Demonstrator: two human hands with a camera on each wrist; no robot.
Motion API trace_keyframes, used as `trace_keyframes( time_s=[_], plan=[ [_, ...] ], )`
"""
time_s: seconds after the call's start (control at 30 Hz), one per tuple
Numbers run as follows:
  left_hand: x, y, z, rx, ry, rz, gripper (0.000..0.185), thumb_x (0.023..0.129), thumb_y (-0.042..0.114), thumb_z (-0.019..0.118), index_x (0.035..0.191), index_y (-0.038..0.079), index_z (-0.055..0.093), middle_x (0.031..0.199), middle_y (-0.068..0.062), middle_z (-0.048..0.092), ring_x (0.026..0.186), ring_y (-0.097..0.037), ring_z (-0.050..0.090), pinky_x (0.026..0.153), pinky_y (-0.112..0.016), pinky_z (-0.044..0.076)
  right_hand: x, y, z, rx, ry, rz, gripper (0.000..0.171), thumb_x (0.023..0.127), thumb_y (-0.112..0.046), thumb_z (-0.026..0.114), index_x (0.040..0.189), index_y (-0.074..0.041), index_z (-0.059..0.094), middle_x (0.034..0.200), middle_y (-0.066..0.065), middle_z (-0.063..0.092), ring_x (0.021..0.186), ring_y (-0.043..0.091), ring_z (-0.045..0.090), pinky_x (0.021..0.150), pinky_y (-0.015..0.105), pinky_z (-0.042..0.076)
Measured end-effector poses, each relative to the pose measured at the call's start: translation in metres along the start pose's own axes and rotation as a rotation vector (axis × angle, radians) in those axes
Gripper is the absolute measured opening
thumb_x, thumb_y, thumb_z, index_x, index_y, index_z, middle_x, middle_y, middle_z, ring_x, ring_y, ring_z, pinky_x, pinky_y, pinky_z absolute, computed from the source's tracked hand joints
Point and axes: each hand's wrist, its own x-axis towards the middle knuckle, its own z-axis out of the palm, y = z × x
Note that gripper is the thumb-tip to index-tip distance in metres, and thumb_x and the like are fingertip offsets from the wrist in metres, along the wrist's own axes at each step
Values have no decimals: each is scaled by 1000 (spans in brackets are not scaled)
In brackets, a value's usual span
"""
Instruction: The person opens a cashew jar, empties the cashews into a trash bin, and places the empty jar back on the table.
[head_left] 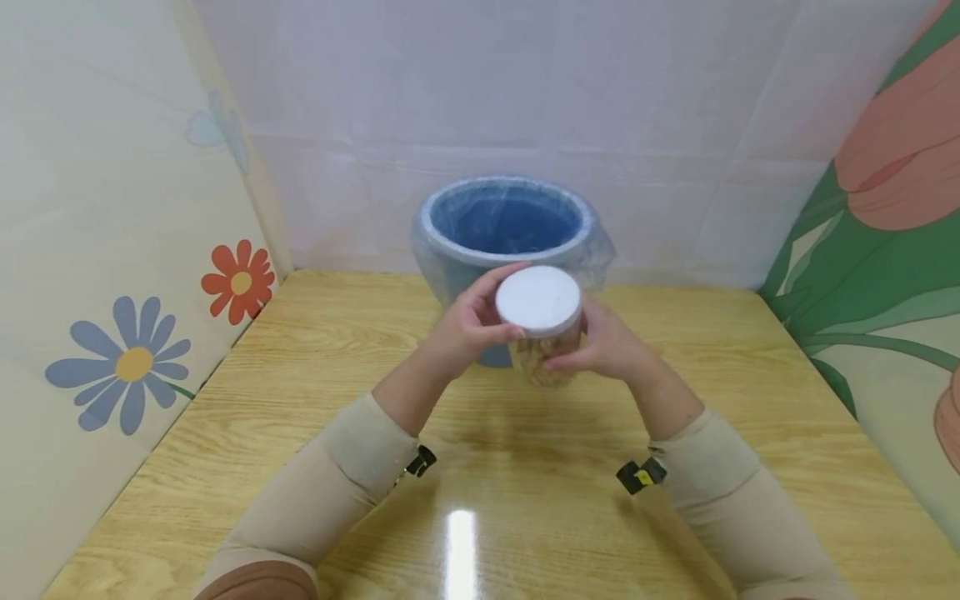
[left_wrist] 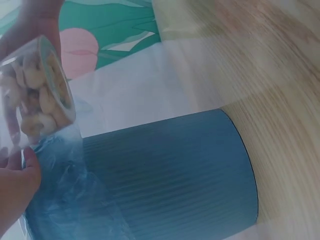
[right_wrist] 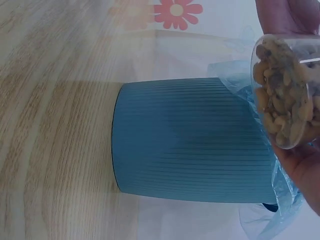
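Jar: clear, smooth-walled cylinder, held upright off the table at mid-scene, on the near side of the bin; its base shows free in both wrist views.
Contents: pale tan, curved, nut-like pieces, seen through the wall and base.
Lid: flat white disc, seated on the jar.
Left hand: grips the jar from the left, thumb lying near the lid's edge.
Right hand: grips the jar from the right, thumb on the near side of the wall, fingers mostly hidden.
Bin: blue, round-mouthed, narrowing toward its base, fine ribbing over the wall; stands on the table.
Liner: thin, wrinkled, see-through film, folded over the rim, loose at the right.
Table: yellowish wood grain, glossy, a bright reflection at the near edge.
Sleeves: pale beige cloth, a black device at each wrist.
Backdrop: creased white sheet at far side; flower-printed panels left and right.
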Motion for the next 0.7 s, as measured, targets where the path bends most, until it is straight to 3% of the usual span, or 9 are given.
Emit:
trace_keyframes(
  time_s=[0.3, 0.5, 0.7],
  plan=[
    [-1, -1, 2, 16, 52, -8, 98, 61, 37, 81, 138, 2, 31, 132, -19, 41, 109, -24, 51, 94, -35, 45, 2, -1, 2, -52, 65, 31, 99, 55, -10, 87, 138, -9, 32, 130, 10, 46, 118, 25, 43, 100, 46, 36],
    [0, -1, -4, 4, -6, -3, 101, 62, 37, 81, 140, 1, 28, 134, -21, 39, 112, -24, 50, 96, -37, 43, 1, -15, 1, -71, 58, 70, 98, 56, -2, 85, 138, -4, 30, 132, 15, 44, 121, 30, 41, 102, 49, 34],
    [1, -2, -12, -33, -90, -6, 100, 67, 35, 80, 141, -1, 24, 137, -22, 36, 114, -23, 49, 97, -38, 43, -1, -25, -2, -46, 29, 45, 96, 56, 2, 83, 136, 1, 30, 131, 18, 44, 120, 32, 41, 101, 48, 35]
  ],
)
